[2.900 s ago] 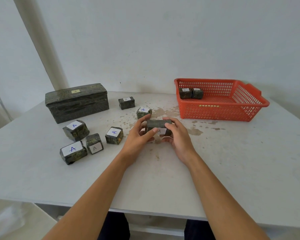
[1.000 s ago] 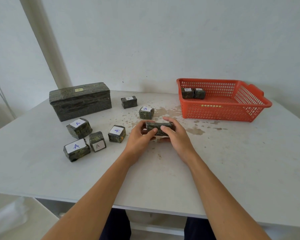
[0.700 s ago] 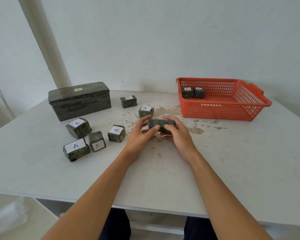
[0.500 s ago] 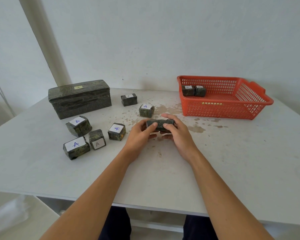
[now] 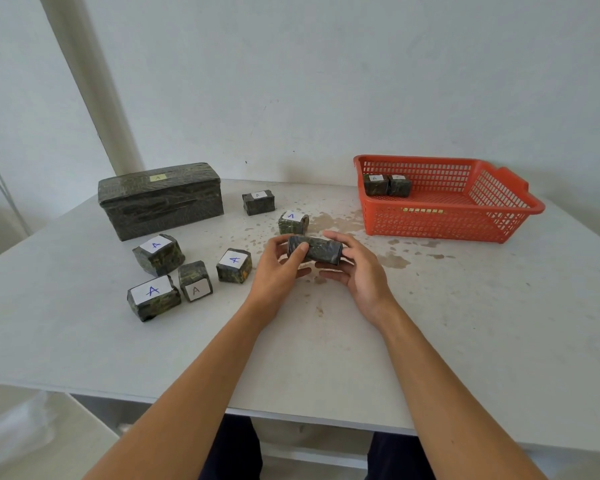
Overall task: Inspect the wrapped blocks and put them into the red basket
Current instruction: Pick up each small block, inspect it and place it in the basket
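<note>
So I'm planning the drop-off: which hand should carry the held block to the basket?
Probably the right hand. It already cups the block, and the red basket lies on its side, so the left hand would have to cross over.

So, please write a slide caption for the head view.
Both hands hold one block; two blocks lie in the basket.

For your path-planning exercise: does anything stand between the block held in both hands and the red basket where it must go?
Nothing visible does. The block, held by the left hand and right hand, has only bare stained table between it and the red basket. The two blocks inside sit in its far left corner.
</note>
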